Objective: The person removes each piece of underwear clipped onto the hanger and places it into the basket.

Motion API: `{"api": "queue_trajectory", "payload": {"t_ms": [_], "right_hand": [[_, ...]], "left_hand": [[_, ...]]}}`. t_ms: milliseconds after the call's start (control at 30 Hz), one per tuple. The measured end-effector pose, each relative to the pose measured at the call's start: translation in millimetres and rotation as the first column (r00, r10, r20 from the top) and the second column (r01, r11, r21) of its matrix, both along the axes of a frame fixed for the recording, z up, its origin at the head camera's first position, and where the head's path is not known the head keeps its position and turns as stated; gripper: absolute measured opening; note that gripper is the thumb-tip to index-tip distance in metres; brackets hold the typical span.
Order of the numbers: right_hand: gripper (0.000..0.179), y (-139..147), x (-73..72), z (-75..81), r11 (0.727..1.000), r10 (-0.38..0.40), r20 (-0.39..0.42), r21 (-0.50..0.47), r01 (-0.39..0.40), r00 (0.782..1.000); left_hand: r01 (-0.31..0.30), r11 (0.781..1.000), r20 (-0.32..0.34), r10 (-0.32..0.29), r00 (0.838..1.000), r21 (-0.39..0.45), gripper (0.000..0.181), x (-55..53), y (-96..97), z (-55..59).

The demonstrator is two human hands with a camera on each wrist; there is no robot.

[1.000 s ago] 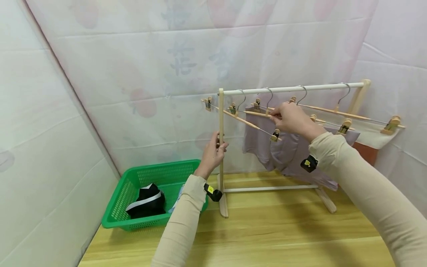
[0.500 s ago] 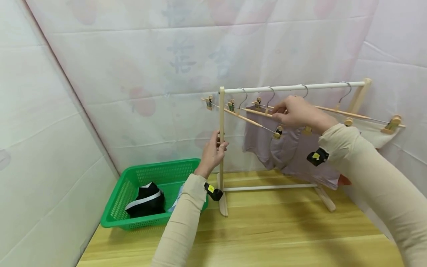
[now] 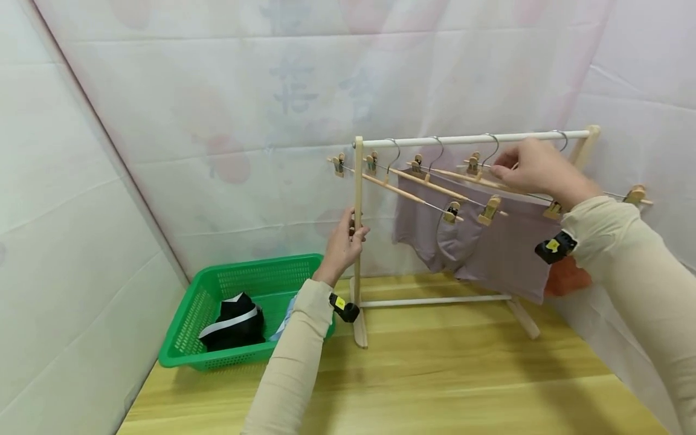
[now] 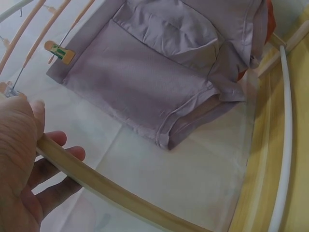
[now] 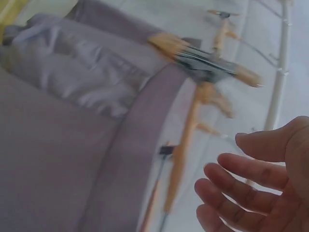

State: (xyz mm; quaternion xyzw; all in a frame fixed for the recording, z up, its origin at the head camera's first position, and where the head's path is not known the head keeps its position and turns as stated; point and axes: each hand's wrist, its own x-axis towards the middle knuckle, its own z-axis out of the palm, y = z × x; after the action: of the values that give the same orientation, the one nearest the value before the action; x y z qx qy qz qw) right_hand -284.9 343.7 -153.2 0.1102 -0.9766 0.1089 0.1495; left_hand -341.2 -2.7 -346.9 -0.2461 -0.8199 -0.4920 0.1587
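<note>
With thumb in front and fingers behind, my left hand (image 3: 344, 244) grips the left wooden post (image 4: 120, 193) of a small clothes rack. My right hand (image 3: 541, 172) is raised near the clip hangers below the rack's white rail (image 3: 424, 142). In the right wrist view its fingers are loosely spread, holding nothing, apart from the closest wooden hanger (image 5: 182, 154). A purple garment with leg openings, like shorts (image 3: 500, 241), hangs clipped by its waistband. Two hangers to the left, one with a gold clip (image 3: 489, 210), carry no cloth. Part of an orange cloth (image 3: 568, 277) shows behind the shorts.
A green plastic basket (image 3: 179, 338) stands left of the rack with a black cloth with a white stripe (image 3: 234, 323) and a light blue cloth (image 3: 283, 320) inside. The wood-grain table (image 3: 435, 374) lies beneath. Pale fabric walls enclose the table at back and sides.
My right hand has moved right along the hangers, off the second hanger. That hanger has turned, its clip now in front of the shorts. The left hand keeps its hold on the post.
</note>
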Motion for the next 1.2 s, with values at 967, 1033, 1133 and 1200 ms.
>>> {"api": "queue_trajectory", "payload": {"t_ms": [967,1033,1133,1200], "right_hand": [[0.027,28,-11.4,-28.4,1.000,0.015,-0.023,0.012,-0.015,1.000],[0.027,30,-10.2,-23.9,1.000,0.001,-0.049,0.009,0.000,0.999],[0.026,33,-5.2,-19.2,1.000,-0.028,-0.091,-0.002,0.028,0.995],[0.025,36,-0.1,-17.1,0.999,-0.040,-0.114,-0.009,0.039,0.993]], "left_hand": [[-0.016,1.000,0.021,0.016,1.000,0.000,0.038,-4.3,6.6,-8.9],[-0.017,1.000,0.027,0.017,0.999,0.003,0.038,-4.9,5.8,-8.4],[-0.020,1.000,0.038,0.020,0.999,0.001,0.039,-5.3,5.5,-9.0],[-0.018,1.000,0.039,0.018,0.999,-0.001,0.039,-5.0,5.4,-9.5]]}}
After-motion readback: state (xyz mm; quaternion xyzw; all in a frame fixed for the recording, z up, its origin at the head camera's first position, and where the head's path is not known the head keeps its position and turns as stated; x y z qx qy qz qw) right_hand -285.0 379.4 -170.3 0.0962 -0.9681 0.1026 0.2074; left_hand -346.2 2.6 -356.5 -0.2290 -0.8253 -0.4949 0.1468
